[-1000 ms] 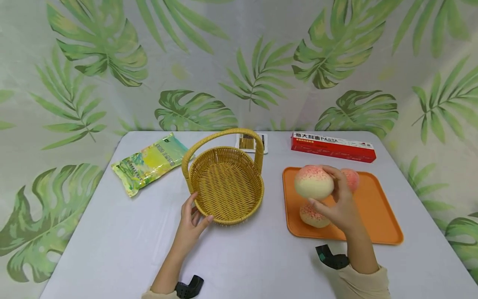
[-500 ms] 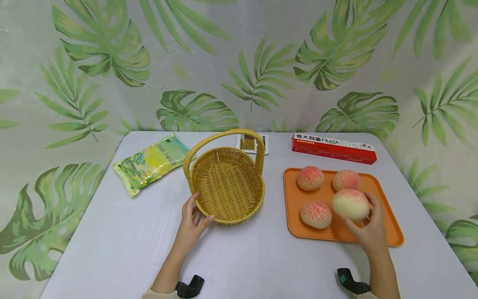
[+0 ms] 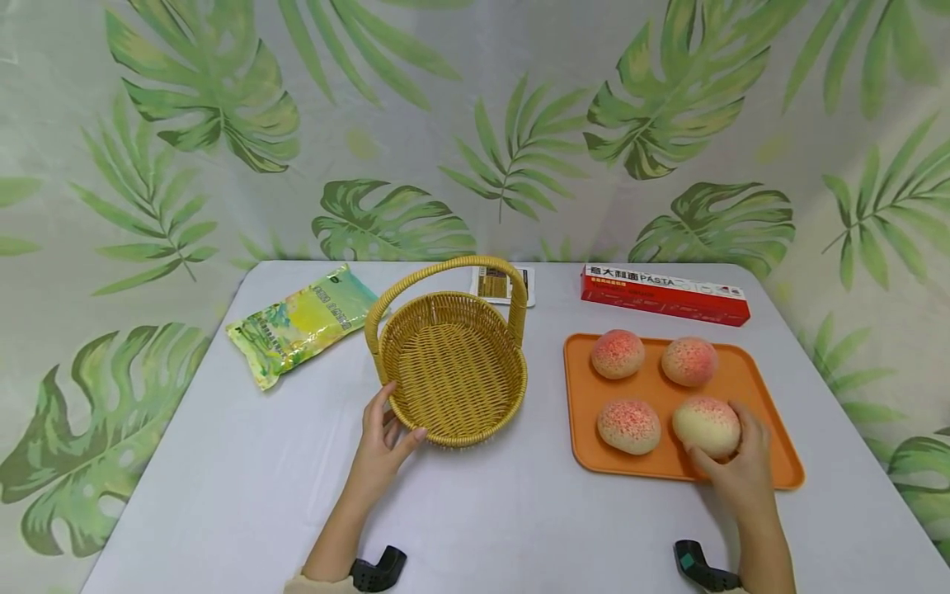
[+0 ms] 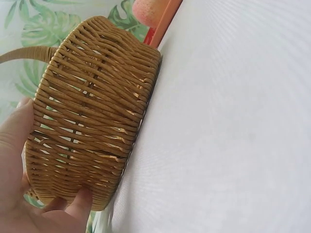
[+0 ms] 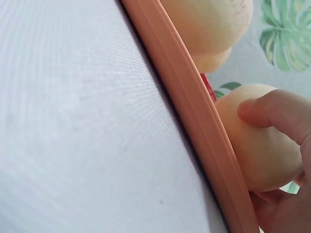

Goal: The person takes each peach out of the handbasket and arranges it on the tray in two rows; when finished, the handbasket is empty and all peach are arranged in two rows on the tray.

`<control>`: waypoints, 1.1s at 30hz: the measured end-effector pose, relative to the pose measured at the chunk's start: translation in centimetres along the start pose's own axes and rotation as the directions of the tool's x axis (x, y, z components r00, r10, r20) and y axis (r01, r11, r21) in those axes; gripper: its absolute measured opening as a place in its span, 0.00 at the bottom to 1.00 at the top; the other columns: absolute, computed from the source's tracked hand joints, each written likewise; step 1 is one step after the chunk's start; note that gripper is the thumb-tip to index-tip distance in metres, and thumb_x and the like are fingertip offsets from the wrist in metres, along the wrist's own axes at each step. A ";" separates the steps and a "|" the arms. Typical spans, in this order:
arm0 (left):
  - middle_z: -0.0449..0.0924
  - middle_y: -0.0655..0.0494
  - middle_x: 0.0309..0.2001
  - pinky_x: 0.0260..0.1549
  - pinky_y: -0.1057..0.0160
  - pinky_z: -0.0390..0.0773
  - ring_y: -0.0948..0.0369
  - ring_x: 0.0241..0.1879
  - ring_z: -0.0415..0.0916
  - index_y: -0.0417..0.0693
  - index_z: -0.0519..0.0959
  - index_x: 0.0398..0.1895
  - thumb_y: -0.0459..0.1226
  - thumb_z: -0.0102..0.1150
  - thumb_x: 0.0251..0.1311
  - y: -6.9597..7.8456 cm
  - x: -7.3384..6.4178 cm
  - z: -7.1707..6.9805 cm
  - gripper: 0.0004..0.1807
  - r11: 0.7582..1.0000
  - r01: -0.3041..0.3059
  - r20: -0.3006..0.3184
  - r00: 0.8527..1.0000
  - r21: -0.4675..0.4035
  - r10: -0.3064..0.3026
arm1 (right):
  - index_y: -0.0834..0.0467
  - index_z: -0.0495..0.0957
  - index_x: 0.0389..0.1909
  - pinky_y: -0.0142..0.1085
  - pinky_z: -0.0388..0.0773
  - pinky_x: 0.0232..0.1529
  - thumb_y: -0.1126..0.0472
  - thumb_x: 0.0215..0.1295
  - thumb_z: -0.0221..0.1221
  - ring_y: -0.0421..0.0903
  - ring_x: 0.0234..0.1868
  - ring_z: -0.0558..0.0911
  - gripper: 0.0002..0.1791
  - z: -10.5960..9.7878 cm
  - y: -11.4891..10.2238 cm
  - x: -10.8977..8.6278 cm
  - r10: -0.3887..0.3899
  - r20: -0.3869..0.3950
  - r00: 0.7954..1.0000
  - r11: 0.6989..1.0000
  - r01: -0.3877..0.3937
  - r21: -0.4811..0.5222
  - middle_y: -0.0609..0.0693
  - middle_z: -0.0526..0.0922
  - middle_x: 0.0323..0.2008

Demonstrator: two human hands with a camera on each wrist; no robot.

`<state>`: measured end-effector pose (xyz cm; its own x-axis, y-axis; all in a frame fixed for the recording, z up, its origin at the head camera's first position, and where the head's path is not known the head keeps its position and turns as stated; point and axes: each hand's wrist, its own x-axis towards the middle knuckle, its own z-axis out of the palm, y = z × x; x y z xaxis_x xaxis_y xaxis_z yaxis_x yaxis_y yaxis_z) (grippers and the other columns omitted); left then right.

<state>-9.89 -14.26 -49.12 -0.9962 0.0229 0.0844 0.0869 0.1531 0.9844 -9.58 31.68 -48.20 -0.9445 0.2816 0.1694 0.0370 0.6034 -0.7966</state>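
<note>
A round yellow wicker basket [image 3: 453,379] with an arched handle stands in the middle of the table. My left hand [image 3: 380,450] holds its near left side, thumb and fingers spread around the woven wall, as the left wrist view shows. On an orange tray [image 3: 753,412] lie several pink-and-cream peaches. My right hand [image 3: 745,470] holds the near right peach [image 3: 707,426], thumb on its near side and fingers behind it. Beside it, a second peach [image 3: 628,426] lies on the left. Farther back are two more, one peach [image 3: 618,355] at left and one peach [image 3: 688,361] at right.
A green and yellow packet [image 3: 303,326] lies left of the basket. Behind the basket is a small flat sachet [image 3: 493,285]. A red pasta box [image 3: 664,295] lies beyond the tray. A leaf-patterned cloth [image 3: 512,148] hangs behind the white table [image 3: 505,528].
My right hand has carried the peach rightward from over the tray's left part and lowered it onto the near right part. My left hand and the basket have stayed in place.
</note>
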 end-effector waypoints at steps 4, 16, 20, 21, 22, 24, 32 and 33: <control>0.39 0.49 0.66 0.60 0.58 0.56 0.48 0.61 0.52 0.52 0.46 0.69 0.38 0.62 0.53 -0.1 0.0 0.0 0.44 1.000 -0.006 -0.002 1.000 -0.001 0.006 | 0.60 0.45 0.67 0.47 0.49 0.62 0.67 0.50 0.64 0.61 0.57 0.55 0.48 0.1 0.4 0.0 0.025 0.024 0.999 0.999 -0.026 0.028 0.64 0.50 0.61; 0.39 0.51 0.66 0.59 0.67 0.56 0.51 0.61 0.52 0.55 0.46 0.69 0.39 0.62 0.54 0.1 0.0 -0.1 0.44 1.000 0.019 0.002 1.000 -0.008 -0.019 | 0.58 0.45 0.67 0.22 0.53 0.54 0.67 0.51 0.63 0.45 0.57 0.58 0.47 0.2 0.7 -0.1 0.055 0.006 0.998 0.997 -0.056 0.057 0.58 0.55 0.60; 0.39 0.51 0.66 0.59 0.65 0.56 0.51 0.60 0.52 0.55 0.46 0.69 0.39 0.62 0.53 0.0 0.0 -0.1 0.44 1.000 0.013 0.000 1.000 -0.008 -0.013 | 0.58 0.44 0.67 0.24 0.52 0.55 0.66 0.52 0.63 0.50 0.58 0.57 0.47 0.2 0.6 0.0 0.058 0.012 0.998 0.996 -0.058 0.064 0.59 0.55 0.60; 0.39 0.51 0.66 0.59 0.64 0.56 0.51 0.60 0.52 0.55 0.46 0.69 0.39 0.62 0.53 -0.1 0.0 -0.1 0.44 1.000 0.011 0.000 1.000 -0.007 -0.011 | 0.58 0.43 0.68 0.24 0.51 0.56 0.66 0.52 0.63 0.50 0.58 0.57 0.47 0.2 0.6 -0.1 0.061 0.015 0.998 0.996 -0.062 0.064 0.60 0.54 0.60; 0.39 0.51 0.66 0.60 0.63 0.55 0.50 0.60 0.52 0.55 0.46 0.69 0.39 0.62 0.54 -0.1 0.0 -0.1 0.44 1.000 0.008 0.000 1.000 -0.006 -0.008 | 0.58 0.43 0.68 0.24 0.51 0.56 0.66 0.52 0.63 0.50 0.59 0.57 0.47 0.2 0.6 -0.1 0.063 0.014 0.998 0.996 -0.064 0.068 0.60 0.54 0.60; 0.39 0.50 0.66 0.60 0.61 0.55 0.50 0.60 0.52 0.54 0.46 0.69 0.39 0.62 0.54 -0.1 0.0 -0.1 0.44 1.000 0.005 0.000 1.000 -0.003 -0.005 | 0.58 0.43 0.68 0.23 0.50 0.57 0.66 0.52 0.64 0.48 0.59 0.56 0.48 0.3 0.5 -0.1 0.061 0.011 0.998 0.995 -0.062 0.082 0.60 0.54 0.61; 0.39 0.48 0.66 0.61 0.56 0.54 0.48 0.60 0.52 0.51 0.46 0.69 0.39 0.62 0.53 0.6 -0.1 -0.2 0.44 1.000 0.016 0.005 1.000 -0.010 -0.016 | 0.52 0.42 0.69 0.32 0.47 0.64 0.61 0.52 0.65 0.50 0.64 0.52 0.49 0.1 -0.1 0.1 0.094 0.025 0.995 0.993 -0.096 0.076 0.56 0.52 0.64; 0.39 0.47 0.66 0.61 0.54 0.54 0.47 0.60 0.52 0.49 0.46 0.69 0.38 0.62 0.54 1.0 -0.2 -0.2 0.44 1.000 0.017 0.009 1.000 -0.015 -0.017 | 0.52 0.42 0.69 0.34 0.46 0.65 0.60 0.52 0.64 0.51 0.64 0.52 0.49 0.1 -0.1 0.1 0.098 0.029 0.995 0.992 -0.100 0.075 0.55 0.51 0.65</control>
<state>-9.58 -14.31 -48.14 -0.9974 0.0288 0.0660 0.0694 0.1383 0.9880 -9.70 31.57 -48.11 -0.9452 0.3180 0.0737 0.1070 0.5149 -0.8506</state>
